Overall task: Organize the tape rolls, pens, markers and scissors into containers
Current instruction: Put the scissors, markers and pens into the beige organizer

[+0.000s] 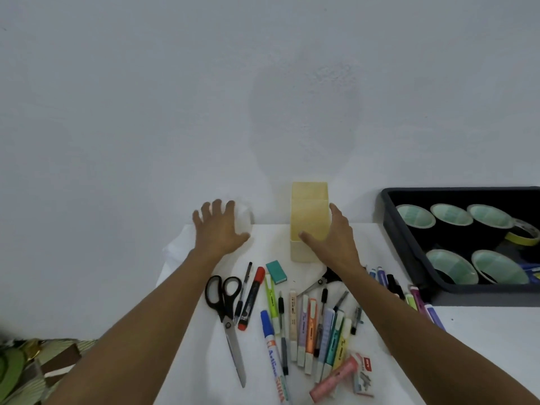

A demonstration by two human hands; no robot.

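Observation:
A tall yellow box (309, 211) stands at the back of the white table (482, 346). My right hand (336, 239) holds its right front corner, thumb across the front face. My left hand (217, 226) wraps over a white cup (245, 219) to the left of the box; the hand hides most of the cup. Black-handled scissors (223, 301) lie below my left hand. A second pair of scissors (323, 280) is partly under my right forearm. Pens, markers and highlighters (309, 325) lie in a loose spread between my arms. Several tape rolls (451, 214) sit in a black tray (409, 252) at the right.
A teal eraser (276, 271) lies in front of the yellow box. A box of staples (362, 375) sits near the table's front edge. More markers (418, 299) lie along the tray's left side. A yellow tape roll (523, 233) leans in the tray. The wall rises directly behind the table.

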